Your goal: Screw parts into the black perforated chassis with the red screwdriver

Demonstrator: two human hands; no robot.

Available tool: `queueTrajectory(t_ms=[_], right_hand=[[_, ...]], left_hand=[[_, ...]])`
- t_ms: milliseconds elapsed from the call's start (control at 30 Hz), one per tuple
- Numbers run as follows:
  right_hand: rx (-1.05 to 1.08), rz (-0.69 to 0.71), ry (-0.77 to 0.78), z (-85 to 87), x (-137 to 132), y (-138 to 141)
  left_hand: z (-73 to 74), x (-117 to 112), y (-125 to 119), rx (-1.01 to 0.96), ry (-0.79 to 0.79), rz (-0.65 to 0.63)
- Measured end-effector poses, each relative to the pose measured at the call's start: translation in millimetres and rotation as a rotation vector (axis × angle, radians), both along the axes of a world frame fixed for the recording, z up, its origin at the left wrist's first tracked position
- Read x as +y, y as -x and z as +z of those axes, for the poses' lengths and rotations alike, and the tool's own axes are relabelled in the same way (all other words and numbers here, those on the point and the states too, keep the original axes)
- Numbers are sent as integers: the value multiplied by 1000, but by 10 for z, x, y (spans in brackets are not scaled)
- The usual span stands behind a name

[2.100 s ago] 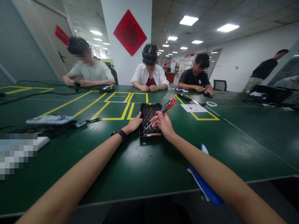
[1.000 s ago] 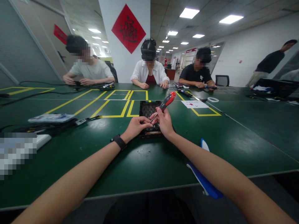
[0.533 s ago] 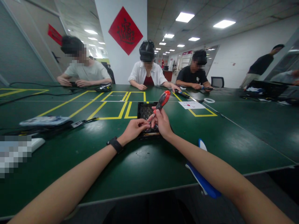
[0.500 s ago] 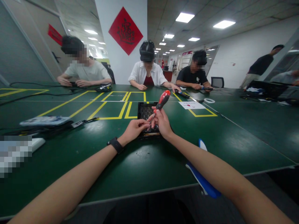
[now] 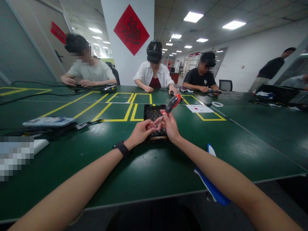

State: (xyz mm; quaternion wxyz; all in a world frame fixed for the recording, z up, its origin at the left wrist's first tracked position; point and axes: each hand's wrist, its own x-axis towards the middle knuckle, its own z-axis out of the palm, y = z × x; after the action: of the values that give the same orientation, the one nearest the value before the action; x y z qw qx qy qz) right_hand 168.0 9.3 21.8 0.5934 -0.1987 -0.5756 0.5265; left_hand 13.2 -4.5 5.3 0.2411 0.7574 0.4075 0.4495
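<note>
Free room: smooth green tabletop [image 5: 134, 183], between left forearm [image 5: 79, 186] and right forearm [image 5: 216, 170], up to the black rectangular case [image 5: 155, 111].
Obstacles: left hand [image 5: 141, 131] and right hand [image 5: 171, 127], close together over the case; red-and-black-handled screwdriver [image 5: 173, 104], slanting up; pale-blue flat box [image 5: 49, 121] with black cables [image 5: 56, 130], left; white paper sheet [image 5: 199, 108], far right.

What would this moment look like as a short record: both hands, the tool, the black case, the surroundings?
Left hand: fingertips at the screwdriver's lower end; contact unclear
Right hand: holding the screwdriver
Screwdriver: red and dark handle, tilted, handle end up
Black case: on the green table, partly hidden by the hands
Left wrist: dark wristband
Nearby: printed white paper; blue-and-white item, partly hidden by the right forearm
</note>
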Motion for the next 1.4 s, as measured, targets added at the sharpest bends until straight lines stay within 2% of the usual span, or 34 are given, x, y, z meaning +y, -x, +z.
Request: queueTrajectory(t_ms=[133, 300, 600, 833, 900, 1000, 1100, 1267, 1400], right_hand=[[-16, 12, 21, -2, 12, -8], [-59, -39, -14, -4, 7, 4], [-59, -43, -30, -7, 3, 20], [-1, 2, -9, -40, 36, -5], [-2, -3, -15, -41, 37, -2], [-24, -7, -20, -29, 23, 8], [-34, 2, -37, -19, 6, 17], [-38, 20, -63, -25, 2, 18], [-23, 35, -54, -40, 31, 8]], left_hand=[[-3, -13, 16, 72, -28, -11], [7, -36, -4, 22, 10, -38], [3, -28, 12, 46, -2, 7], [-5, -1, 31, 68, 60, -135], [5, -7, 31, 146, -18, -58], [28, -34, 19, 257, -160, 124], [35, -53, 2, 281, -193, 180], [21, -21, 13, 209, -130, 80], [33, -12, 39, 291, -187, -18]])
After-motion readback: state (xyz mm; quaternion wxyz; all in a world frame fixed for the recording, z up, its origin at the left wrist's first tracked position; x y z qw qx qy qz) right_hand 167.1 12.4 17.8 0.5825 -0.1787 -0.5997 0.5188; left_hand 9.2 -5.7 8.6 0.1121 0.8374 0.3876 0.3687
